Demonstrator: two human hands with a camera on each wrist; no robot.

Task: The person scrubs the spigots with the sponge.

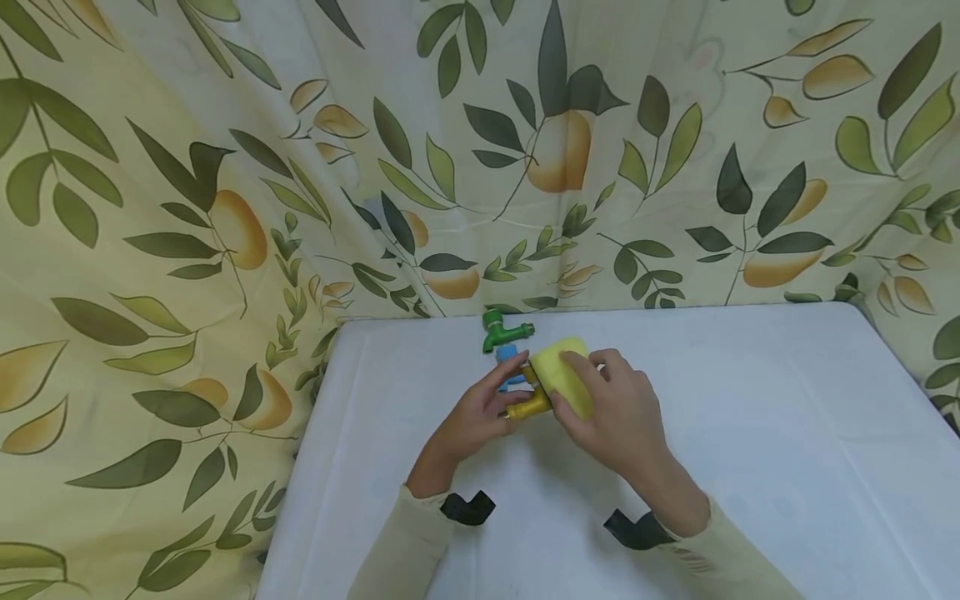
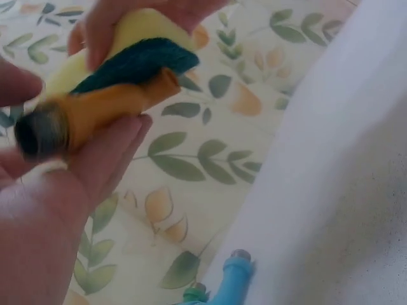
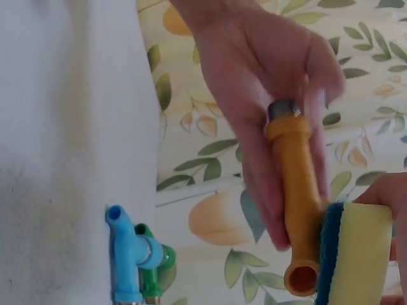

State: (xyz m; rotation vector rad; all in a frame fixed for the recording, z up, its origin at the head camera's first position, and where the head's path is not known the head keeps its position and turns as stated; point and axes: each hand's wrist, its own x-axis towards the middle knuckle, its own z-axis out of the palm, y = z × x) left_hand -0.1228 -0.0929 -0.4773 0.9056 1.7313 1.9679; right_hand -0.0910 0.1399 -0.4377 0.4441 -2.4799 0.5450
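Observation:
My left hand [image 1: 480,412] grips a yellow-orange plastic tap [image 1: 529,405] by its threaded end, held above the white table [image 1: 750,433]. The tap [image 3: 299,190] lies along the left fingers [image 3: 267,159]. My right hand [image 1: 615,408] holds a yellow sponge [image 1: 562,371] with a dark blue scouring side [image 3: 329,254] pressed against the tap. In the left wrist view the sponge [image 2: 140,38] sits on top of the tap [image 2: 102,108]. A blue tap [image 3: 130,251] and a green tap [image 1: 504,329] lie on the table just behind the hands.
A leaf-and-fruit patterned curtain [image 1: 225,208] hangs behind and to the left of the table. The table's back edge [image 1: 675,307] runs close behind the green tap. Black wrist straps [image 1: 467,507] show on both sleeves.

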